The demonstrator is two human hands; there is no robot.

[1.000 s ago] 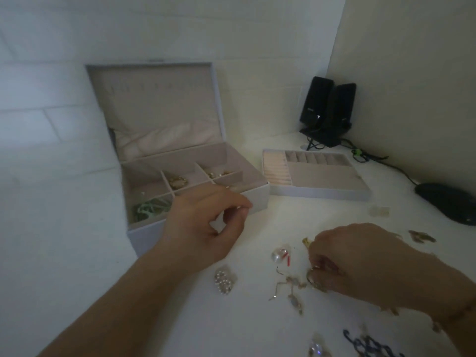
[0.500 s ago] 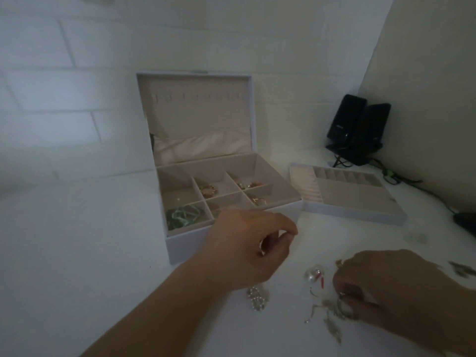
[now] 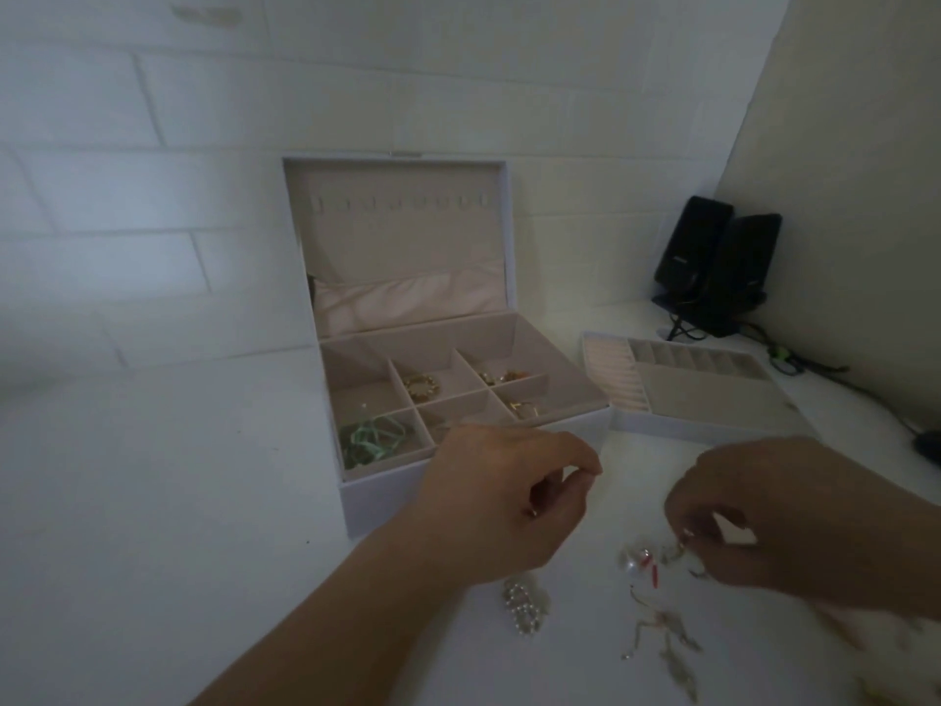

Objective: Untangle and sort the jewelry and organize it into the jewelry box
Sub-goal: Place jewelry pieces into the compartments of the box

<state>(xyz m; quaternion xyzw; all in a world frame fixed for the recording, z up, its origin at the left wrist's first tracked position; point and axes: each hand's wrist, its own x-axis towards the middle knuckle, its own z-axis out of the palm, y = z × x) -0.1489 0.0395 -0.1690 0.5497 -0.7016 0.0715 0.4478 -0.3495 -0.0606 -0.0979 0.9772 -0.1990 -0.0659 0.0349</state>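
Observation:
The pale jewelry box stands open with its lid upright. Its compartments hold a green cord, a gold ring-shaped piece and other small gold items. My left hand hovers just before the box's front wall, fingers curled with thumb meeting forefinger; a small glint shows inside the curl. My right hand pinches a small metal piece just above the loose jewelry on the table. Below lie a pearl piece with red bits, a pearl cluster and thin gold chains.
The box's removable tray, with ring rolls and small slots, lies right of the box. Two black speakers stand in the back corner with cables trailing along the right wall. A dark mouse is at the right edge.
My right hand has risen off the pile with a small piece pinched. My left hand stays curled in front of the box. The camera has turned left, shifting everything rightward in view.

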